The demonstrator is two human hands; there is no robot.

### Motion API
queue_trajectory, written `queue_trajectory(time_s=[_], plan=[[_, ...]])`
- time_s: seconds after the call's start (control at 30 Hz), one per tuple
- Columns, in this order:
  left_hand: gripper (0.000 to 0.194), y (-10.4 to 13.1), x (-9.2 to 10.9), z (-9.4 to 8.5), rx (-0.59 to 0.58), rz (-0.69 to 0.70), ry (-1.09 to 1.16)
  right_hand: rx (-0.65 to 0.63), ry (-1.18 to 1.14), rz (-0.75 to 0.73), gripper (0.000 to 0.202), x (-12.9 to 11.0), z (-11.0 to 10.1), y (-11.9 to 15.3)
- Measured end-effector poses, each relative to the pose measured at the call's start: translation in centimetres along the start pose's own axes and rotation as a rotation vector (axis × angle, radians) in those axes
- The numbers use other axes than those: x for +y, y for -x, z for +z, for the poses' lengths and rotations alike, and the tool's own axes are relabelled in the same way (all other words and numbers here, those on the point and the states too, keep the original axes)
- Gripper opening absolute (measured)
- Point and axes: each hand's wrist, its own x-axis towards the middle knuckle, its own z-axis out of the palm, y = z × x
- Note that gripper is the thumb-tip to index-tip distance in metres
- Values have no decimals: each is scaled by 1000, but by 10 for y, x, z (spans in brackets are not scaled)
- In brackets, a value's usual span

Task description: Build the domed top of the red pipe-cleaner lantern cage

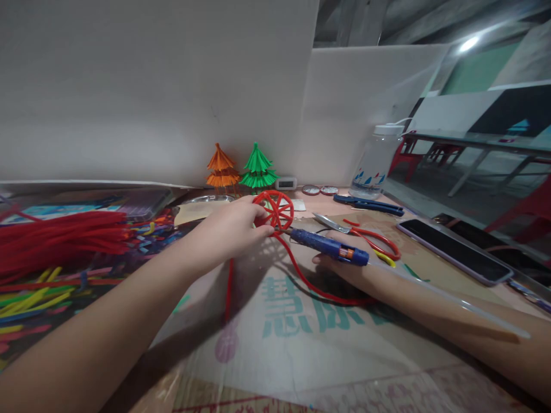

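Head view: our left hand [243,222] pinches the red, fuzzy-stemmed spoked wheel [276,211] by its left edge above the plastic-covered tabletop [284,361], likely keeping the lower rim exposed; our right hand [344,268], curled round the blue plastic glue gun [322,243], brings its nozzle there.

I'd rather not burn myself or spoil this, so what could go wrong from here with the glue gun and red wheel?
The tip of the glue gun is right by the left hand; if hot, a slip could burn the fingers. The red strand looping toward the right forearm might snag and tug the red wheel. The clear glue stick juts far behind the gun, so it could knock something if the right hand swings.
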Motion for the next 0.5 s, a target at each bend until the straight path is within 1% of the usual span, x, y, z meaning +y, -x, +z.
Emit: queue_trajectory(time_s=[0.07,0.3,0.5], plan=[[27,0,1,-1,-4,-12,-3,18,19,-18,11,2,1,0],[28,1,0,-1,-1,-13,-5,25,104,32,13,5,3,-1],[29,0,-1,-1,-9,5,6,46,48,34,20,4,1,0]])
